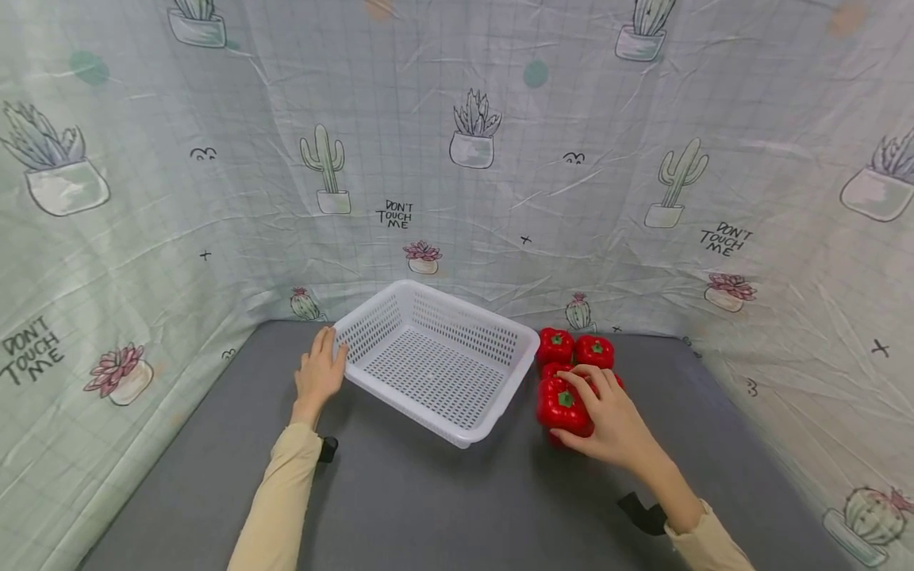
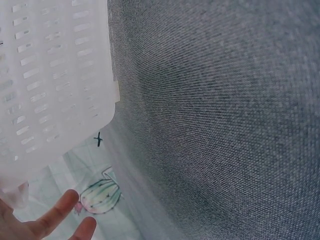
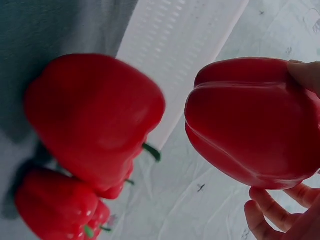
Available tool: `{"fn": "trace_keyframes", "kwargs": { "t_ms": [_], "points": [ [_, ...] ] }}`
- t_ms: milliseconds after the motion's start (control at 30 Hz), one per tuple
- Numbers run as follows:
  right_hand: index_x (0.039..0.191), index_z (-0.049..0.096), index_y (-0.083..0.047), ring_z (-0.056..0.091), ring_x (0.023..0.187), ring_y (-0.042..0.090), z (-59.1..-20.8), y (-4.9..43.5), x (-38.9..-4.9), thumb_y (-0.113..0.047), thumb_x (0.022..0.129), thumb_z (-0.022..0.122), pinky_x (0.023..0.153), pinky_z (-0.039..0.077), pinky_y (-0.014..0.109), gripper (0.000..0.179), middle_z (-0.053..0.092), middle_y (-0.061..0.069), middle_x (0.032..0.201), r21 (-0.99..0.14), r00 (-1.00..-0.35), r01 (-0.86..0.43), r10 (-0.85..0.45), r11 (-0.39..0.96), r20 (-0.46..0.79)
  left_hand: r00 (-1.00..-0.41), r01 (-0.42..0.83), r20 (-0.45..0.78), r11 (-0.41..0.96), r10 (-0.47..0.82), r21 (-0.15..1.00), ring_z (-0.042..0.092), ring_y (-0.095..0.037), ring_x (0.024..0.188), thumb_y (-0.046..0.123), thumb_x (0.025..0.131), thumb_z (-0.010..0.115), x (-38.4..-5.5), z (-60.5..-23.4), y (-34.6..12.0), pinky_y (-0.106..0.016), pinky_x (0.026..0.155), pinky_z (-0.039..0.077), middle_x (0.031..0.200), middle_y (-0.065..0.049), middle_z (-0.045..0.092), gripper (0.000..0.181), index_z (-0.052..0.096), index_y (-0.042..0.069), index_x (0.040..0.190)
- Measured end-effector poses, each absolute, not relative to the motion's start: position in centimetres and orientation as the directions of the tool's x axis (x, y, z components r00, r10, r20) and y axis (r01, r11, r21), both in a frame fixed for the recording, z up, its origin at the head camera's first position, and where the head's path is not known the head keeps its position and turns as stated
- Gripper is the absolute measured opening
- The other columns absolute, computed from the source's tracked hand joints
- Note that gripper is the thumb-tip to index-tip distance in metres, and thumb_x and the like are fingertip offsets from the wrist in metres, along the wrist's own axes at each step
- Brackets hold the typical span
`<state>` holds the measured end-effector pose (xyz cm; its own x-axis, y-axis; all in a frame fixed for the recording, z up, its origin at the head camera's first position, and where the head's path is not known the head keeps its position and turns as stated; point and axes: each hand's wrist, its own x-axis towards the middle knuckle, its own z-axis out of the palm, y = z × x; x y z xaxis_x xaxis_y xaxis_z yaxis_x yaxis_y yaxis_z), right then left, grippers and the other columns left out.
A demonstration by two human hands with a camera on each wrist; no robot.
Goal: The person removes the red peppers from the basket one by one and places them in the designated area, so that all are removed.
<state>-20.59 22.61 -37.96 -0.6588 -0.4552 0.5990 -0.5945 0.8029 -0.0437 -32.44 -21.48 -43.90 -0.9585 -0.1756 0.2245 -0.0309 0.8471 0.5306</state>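
My right hand (image 1: 610, 420) grips a red bell pepper (image 1: 560, 408), thumb on one side and fingers on the other. In the right wrist view this pepper (image 3: 245, 125) hangs in the air, apart from another pepper (image 3: 90, 115) standing on the table. Several more red bell peppers (image 1: 594, 351) with green stems cluster under and behind it, partly hidden by the hand and held pepper. To their left, a white perforated plastic basket (image 1: 428, 408) stands with nothing in it. My left hand (image 1: 319, 377) holds the basket's left corner at the rim, with two fingers (image 2: 60, 207) extended outside it.
Everything stands on a grey cloth-covered table (image 1: 428, 507). A pale curtain (image 1: 528, 174) printed with potted cacti encloses the back and sides, close behind the basket and peppers. Black straps (image 1: 643, 514) show at both wrists.
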Motion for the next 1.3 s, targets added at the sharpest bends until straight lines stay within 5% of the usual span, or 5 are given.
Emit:
{"fn": "trace_keyframes", "kwargs": {
  "t_ms": [700,1300],
  "points": [
    [0.118,0.050,-0.008,0.040,0.101,0.024,-39.1,27.8,-19.3,-0.026,0.053,0.084,0.066,0.050,0.045,0.075,0.045,0.011,0.111,-0.194,-0.758,-0.472,-0.284,0.860,0.587,-0.961,-0.035,0.215,0.847,-0.175,0.530,0.031,-0.050,0.120,0.037,0.095,0.030,-32.3,-43.7,-21.4,-0.070,0.088,0.025,0.148,-0.012,0.018,0.055,0.022,0.010,0.141],
    [0.113,0.052,-0.008,0.041,0.098,0.030,-40.4,30.4,-19.0,-0.025,0.054,0.083,0.065,0.048,0.051,0.069,0.047,0.014,0.106,-0.193,-0.783,-0.408,-0.233,0.892,0.576,-0.960,-0.042,0.211,0.839,-0.185,0.543,0.030,-0.049,0.121,0.037,0.095,0.031,-32.4,-44.0,-21.4,-0.069,0.089,0.024,0.149,-0.010,0.017,0.055,0.021,0.011,0.142]
  ]
}}
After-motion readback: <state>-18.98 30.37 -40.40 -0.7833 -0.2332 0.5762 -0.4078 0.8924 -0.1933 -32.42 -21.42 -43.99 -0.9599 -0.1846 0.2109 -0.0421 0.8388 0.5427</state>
